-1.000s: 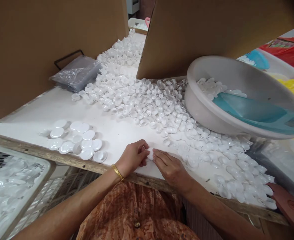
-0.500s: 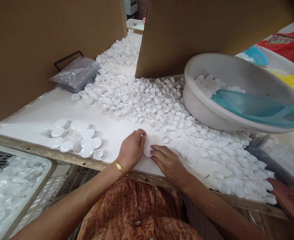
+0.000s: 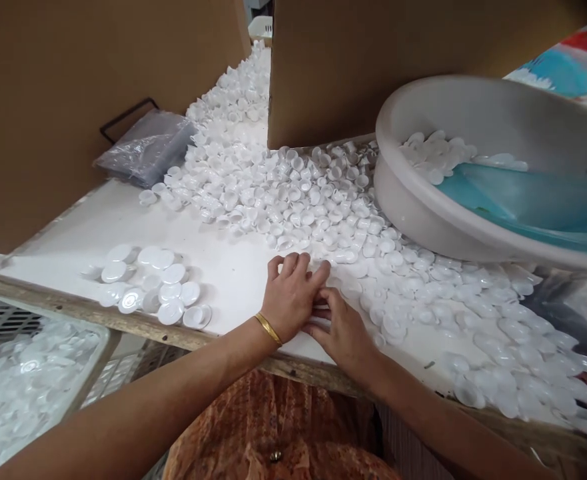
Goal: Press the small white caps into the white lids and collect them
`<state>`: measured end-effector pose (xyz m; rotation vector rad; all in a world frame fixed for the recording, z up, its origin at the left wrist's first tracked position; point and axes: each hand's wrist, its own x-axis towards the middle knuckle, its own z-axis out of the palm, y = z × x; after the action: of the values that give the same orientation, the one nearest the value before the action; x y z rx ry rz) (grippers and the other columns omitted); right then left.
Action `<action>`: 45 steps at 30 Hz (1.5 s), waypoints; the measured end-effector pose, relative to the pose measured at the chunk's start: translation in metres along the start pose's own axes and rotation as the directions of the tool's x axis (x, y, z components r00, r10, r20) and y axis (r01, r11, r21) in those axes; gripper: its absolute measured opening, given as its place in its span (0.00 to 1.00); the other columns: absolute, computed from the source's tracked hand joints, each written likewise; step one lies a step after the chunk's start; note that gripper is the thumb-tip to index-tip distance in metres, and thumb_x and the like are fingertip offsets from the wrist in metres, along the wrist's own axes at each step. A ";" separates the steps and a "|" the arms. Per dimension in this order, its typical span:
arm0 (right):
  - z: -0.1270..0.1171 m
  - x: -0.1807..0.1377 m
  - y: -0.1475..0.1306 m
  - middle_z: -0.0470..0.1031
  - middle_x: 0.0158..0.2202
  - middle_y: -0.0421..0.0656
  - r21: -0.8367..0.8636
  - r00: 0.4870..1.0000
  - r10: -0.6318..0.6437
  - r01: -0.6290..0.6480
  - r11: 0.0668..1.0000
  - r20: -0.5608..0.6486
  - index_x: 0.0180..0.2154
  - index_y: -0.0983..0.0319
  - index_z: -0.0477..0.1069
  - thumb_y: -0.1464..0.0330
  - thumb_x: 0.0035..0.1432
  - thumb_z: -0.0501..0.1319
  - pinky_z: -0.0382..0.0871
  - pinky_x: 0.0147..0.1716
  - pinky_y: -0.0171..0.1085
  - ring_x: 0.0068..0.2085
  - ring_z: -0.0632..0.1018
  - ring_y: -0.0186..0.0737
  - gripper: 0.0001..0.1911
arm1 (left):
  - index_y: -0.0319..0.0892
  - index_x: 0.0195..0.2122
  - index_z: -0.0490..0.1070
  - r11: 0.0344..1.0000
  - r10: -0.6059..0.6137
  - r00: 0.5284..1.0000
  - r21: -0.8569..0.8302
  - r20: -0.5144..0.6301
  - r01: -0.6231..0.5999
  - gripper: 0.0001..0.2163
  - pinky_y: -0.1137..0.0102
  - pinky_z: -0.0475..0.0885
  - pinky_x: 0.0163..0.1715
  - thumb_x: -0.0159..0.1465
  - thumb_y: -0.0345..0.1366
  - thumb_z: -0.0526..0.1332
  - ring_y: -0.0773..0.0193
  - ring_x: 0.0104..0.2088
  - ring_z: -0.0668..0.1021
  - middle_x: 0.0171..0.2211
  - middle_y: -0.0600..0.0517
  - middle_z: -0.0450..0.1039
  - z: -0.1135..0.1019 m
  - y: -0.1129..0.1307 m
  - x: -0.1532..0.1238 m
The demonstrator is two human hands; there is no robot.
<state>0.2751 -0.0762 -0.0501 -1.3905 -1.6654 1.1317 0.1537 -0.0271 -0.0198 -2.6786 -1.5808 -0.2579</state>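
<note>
My left hand (image 3: 293, 297), with a gold bracelet at the wrist, is above the white tabletop near its front edge. Its fingers curl downward, and it partly covers the fingertips of my right hand (image 3: 346, 333). The right hand is closed, its thumb and fingers bent towards the left palm. Whatever lies between the two hands is hidden. Just beyond them spreads a heap of small white plastic cups (image 3: 293, 190). Thin white discs (image 3: 393, 323) lie to the right of the right hand. A group of capped white pieces (image 3: 170, 293) sits to the left.
A grey basin (image 3: 388, 193) with white discs and a blue scoop (image 3: 518, 200) stands at the right. Cardboard panels (image 3: 348, 73) rise behind the heap. A plastic-wrapped pack (image 3: 148, 147) lies back left. Below the wooden table edge (image 3: 88, 313) is a crate (image 3: 93, 367) of white pieces.
My left hand has moved right, over the right hand's fingertips. The white disc seen between the hands before is now hidden. The view has shifted slightly.
</note>
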 end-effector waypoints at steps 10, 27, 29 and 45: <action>-0.001 0.005 0.000 0.69 0.42 0.44 0.080 0.998 0.066 -0.063 0.995 -0.025 0.42 0.59 0.57 0.75 0.46 0.63 0.74 0.39 0.40 0.40 0.76 0.39 0.22 | 0.53 0.55 0.60 1.000 0.007 0.999 -0.002 -0.033 -0.008 0.19 0.56 0.57 0.46 0.62 0.36 0.51 0.52 0.46 0.65 0.47 0.44 0.63 0.008 -0.001 0.012; -0.076 0.001 0.012 0.73 0.41 0.47 -0.863 0.973 -0.232 0.123 0.489 0.007 0.40 0.64 0.71 0.66 0.55 0.60 0.64 0.37 0.41 0.43 0.70 0.45 0.11 | 0.45 0.38 0.71 0.907 -0.383 0.921 0.165 -0.065 0.389 0.14 0.70 0.59 0.29 0.65 0.37 0.45 0.62 0.27 0.69 0.28 0.52 0.68 -0.028 -0.119 -0.033; -0.071 0.002 0.011 0.74 0.39 0.45 -0.887 0.963 -0.267 0.142 0.440 0.021 0.39 0.63 0.72 0.67 0.57 0.58 0.62 0.36 0.40 0.41 0.70 0.44 0.09 | 0.43 0.40 0.71 0.913 -0.392 0.917 0.093 -0.073 0.398 0.14 0.70 0.59 0.28 0.64 0.36 0.46 0.61 0.28 0.70 0.31 0.50 0.69 -0.033 -0.105 -0.028; -0.054 0.002 -0.002 0.75 0.35 0.45 -0.278 0.982 0.063 -0.112 0.954 -0.178 0.36 0.60 0.70 0.59 0.59 0.52 0.69 0.37 0.40 0.36 0.76 0.42 0.14 | 0.41 0.39 0.66 0.944 -0.042 0.992 -0.321 0.122 0.080 0.08 0.70 0.67 0.28 0.60 0.29 0.51 0.64 0.30 0.72 0.36 0.50 0.66 0.005 -0.013 0.010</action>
<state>0.3227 -0.0638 -0.0271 -1.7072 -1.7078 0.8150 0.1476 -0.0118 -0.0237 -2.9368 -1.7996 -0.4085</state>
